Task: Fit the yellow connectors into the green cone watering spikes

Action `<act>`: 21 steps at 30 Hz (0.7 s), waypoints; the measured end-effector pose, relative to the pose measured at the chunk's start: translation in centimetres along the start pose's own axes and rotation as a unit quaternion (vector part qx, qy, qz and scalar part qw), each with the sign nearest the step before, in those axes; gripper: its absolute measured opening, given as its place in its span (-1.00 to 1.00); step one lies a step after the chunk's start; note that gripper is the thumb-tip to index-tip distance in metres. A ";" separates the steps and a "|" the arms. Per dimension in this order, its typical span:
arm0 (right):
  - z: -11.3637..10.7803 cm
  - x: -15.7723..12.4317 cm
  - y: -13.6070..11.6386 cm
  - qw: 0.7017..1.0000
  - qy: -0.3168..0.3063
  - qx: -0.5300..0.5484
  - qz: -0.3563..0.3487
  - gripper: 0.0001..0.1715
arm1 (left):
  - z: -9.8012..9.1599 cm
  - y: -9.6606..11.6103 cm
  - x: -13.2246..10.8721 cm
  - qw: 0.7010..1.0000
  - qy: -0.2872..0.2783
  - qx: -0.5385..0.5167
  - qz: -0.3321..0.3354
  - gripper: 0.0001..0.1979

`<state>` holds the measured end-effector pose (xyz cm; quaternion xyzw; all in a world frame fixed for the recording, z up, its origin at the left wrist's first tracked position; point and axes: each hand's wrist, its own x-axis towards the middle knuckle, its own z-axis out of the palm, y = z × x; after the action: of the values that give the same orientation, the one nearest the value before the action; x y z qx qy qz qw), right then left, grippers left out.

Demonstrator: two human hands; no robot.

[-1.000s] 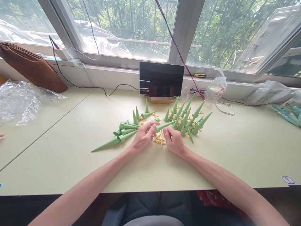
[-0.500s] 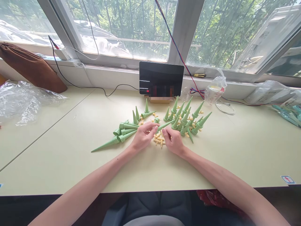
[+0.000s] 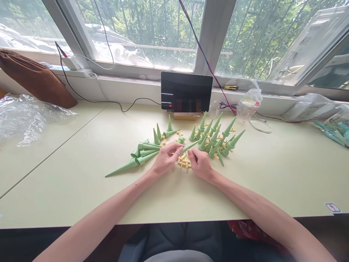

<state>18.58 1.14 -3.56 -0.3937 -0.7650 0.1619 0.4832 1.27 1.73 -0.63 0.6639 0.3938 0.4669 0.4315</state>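
Between the fingers of my left hand [image 3: 167,156] is a green cone [image 3: 191,145], its tip pointing up and to the right. My right hand [image 3: 201,163] is closed just right of it, fingers pressed together; whatever it grips is too small to make out. Small yellow fittings [image 3: 184,163] lie in a pile between my hands. Left of my left hand several green cones [image 3: 122,169] lie on their sides. Beyond my right hand stands a cluster of green cones [image 3: 214,137] with yellow fittings attached.
A dark tablet [image 3: 187,92] leans on a cardboard stand behind the parts. A clear plastic bag [image 3: 32,112] lies at the left, near a brown cloth [image 3: 35,78]. At the back right are a bagged cup [image 3: 249,103] and a coiled white cable [image 3: 261,125].
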 end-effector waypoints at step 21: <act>0.0 0.1 0.0 1.000 0.009 0.003 0.017 -0.57 | -0.3 0.0 0.1 0.996 -0.028 -0.065 -0.050 -0.69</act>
<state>18.56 1.18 -3.49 -0.4066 -0.7536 0.1684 0.4882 1.03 1.85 -0.58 0.6265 0.3832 0.4510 0.5073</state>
